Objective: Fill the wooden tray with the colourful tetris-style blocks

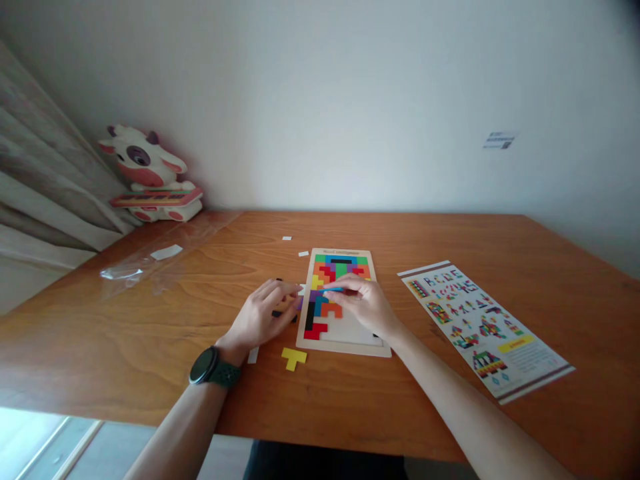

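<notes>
A wooden puzzle board with a pale frame lies on the table, its upper part and left side filled with coloured block pieces. Over its middle, my right hand pinches a blue puzzle piece between thumb and fingers. My left hand rests at the board's left edge with thumb and fingers apart. A purple piece and a white piece show by its fingertips. Black pieces lie partly hidden under this hand. Nearer me is a yellow T-shaped piece.
A printed pattern sheet lies to the right on the wooden table. Clear plastic wrapping lies at the left, before a cow-shaped toy keyboard. Small white scraps lie behind the board. A wall closes the back.
</notes>
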{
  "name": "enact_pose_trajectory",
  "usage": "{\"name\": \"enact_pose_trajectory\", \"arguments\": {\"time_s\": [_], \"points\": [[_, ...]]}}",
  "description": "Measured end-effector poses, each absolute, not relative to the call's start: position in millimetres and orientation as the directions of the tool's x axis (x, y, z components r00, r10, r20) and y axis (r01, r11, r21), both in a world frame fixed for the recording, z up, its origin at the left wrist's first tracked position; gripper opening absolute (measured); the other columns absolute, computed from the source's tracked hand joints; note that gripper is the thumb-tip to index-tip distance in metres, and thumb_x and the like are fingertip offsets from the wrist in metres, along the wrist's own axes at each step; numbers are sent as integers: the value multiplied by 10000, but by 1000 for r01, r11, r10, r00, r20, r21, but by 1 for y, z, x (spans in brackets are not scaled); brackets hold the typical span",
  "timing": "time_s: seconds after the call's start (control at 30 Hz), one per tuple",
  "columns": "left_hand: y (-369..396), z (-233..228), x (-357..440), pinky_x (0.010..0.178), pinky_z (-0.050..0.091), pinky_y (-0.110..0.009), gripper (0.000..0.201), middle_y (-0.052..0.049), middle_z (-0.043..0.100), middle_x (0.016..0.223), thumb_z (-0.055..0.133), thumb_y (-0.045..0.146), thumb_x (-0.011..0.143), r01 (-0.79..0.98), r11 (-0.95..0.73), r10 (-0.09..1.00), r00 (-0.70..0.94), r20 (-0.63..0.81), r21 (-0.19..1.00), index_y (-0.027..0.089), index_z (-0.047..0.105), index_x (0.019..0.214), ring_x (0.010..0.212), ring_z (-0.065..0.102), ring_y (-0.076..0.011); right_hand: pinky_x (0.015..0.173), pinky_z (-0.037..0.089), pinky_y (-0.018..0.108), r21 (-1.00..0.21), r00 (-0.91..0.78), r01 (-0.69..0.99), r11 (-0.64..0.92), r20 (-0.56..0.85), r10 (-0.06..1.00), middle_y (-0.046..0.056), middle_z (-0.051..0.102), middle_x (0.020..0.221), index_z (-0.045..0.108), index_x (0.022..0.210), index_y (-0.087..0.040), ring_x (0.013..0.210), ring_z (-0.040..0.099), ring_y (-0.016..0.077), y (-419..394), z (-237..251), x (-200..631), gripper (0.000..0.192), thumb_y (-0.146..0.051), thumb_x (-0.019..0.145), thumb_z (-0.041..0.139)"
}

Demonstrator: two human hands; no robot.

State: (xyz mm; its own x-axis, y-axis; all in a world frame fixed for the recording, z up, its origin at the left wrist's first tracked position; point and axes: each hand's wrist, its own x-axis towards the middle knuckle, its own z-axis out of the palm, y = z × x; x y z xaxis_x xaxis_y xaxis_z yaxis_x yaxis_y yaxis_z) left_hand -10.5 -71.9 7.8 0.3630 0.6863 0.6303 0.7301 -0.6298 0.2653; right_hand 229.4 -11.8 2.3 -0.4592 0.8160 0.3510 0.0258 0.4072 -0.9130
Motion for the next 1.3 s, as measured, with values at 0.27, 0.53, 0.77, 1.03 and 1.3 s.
{"name": "enact_pose_trajectory", "arguments": {"time_s": [0.27,0.53,0.77,1.03,1.3], "points": [[-72,9,14,802,575,-317,423,-77,711,1055,724,204,884,637,-756,524,447,725,153,211,559,1274,905,677,-178,812,574,320,-833,-447,121,540,440,779,78,752,1060,691,890,-202,939,718,195,-29,-8,226,84,-178,816,723],[-73,9,17,830,562,-316,259,-61,713,1020,664,148,917,575,-791,536,488,689,208,214,641,1166,922,658,-166,706,551,269,-859,-552,149,491,339,761,33,765,857,763,884,-205,763,701,161,-30,-2,231,67,-239,857,713],[-76,11,10,767,553,-283,95,-57,706,921,630,148,920,546,-702,694,378,612,458,187,690,982,854,654,-157,793,570,312,-979,-620,34,201,137,773,51,767,919,764,946,-206,853,713,175,-23,6,240,289,-474,890,672],[-71,6,7,873,547,-345,204,-85,709,1073,664,279,921,647,-675,728,505,463,356,197,679,1107,980,642,-202,708,582,289,-979,-504,202,-40,-138,853,47,768,822,743,1033,-181,723,725,164,-15,3,256,296,-362,802,775],[-71,7,8,864,559,-341,202,-92,700,1063,636,291,946,624,-693,718,545,433,362,200,725,1102,961,638,-191,680,571,271,-941,-511,338,11,-174,842,57,780,814,768,1041,-165,707,730,172,-26,-1,250,228,-269,841,734]]}}
